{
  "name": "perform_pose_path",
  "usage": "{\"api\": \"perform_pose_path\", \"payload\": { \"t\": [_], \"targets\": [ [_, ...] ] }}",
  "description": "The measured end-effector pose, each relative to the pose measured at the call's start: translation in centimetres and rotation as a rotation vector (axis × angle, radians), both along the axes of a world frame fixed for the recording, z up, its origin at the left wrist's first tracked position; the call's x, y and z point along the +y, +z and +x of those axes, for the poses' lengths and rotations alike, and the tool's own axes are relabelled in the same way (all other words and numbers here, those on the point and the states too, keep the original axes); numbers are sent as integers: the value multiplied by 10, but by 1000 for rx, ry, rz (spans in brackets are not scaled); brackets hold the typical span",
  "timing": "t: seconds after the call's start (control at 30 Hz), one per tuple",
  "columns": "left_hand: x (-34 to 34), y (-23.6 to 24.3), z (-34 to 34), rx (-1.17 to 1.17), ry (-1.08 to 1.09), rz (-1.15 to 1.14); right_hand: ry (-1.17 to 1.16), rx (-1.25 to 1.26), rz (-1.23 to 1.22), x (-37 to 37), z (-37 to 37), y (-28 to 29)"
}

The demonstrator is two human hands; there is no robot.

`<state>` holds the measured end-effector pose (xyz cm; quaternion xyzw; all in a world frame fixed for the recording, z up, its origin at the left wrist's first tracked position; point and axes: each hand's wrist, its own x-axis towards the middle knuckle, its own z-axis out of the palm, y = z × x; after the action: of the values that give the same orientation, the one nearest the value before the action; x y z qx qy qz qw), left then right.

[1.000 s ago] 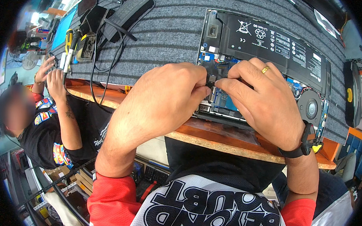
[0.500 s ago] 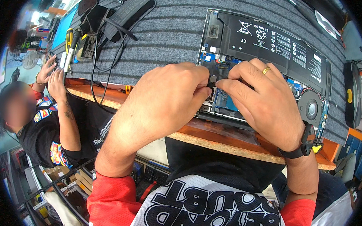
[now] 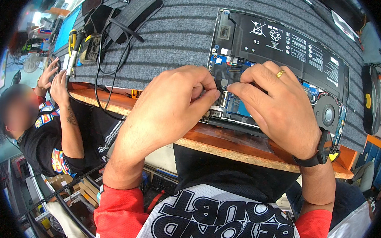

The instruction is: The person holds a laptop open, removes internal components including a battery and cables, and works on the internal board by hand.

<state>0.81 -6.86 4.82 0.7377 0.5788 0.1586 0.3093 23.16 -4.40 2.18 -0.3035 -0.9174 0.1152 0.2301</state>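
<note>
An opened laptop lies with its inside up, showing a long black battery, blue circuit board parts and a round fan. At its near left part, my left hand has its fingers curled, thumb and index tips close together beside a small grey tab. My right hand reaches over the board with thumb and forefinger pinched, tips by the same tab. Whatever either pinch may hold is too small or hidden to make out. The right hand covers part of the board.
A black power adapter with its cable lies on the ribbed grey mat. Yellow-black screwdrivers lie farther left, near another person's hands. A black rounded case stands right. The wooden table edge runs close to me.
My left hand has shifted slightly left and back from the board, uncovering more of the small tab and the parts beside it. My right hand has hardly moved.
</note>
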Motion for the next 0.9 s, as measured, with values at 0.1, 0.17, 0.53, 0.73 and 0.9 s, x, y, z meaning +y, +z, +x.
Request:
{"api": "perform_pose_path", "payload": {
  "t": [0.1,0.17,0.53,0.73,0.9],
  "targets": [
    [1,1,0,-4,2,-19,-1,-5,0,0,1,0],
    [1,1,0,-4,4,-30,0,-4,3,0,0,-1],
    [0,0,2,-49,47,-105,0,3,-9,0,0,-1],
    [-17,0,3,-100,120,5,2,9,-13,0,0,0],
    [-33,-15,4,-158,127,175,-1,1,7,1,0,-3]
  ]
}}
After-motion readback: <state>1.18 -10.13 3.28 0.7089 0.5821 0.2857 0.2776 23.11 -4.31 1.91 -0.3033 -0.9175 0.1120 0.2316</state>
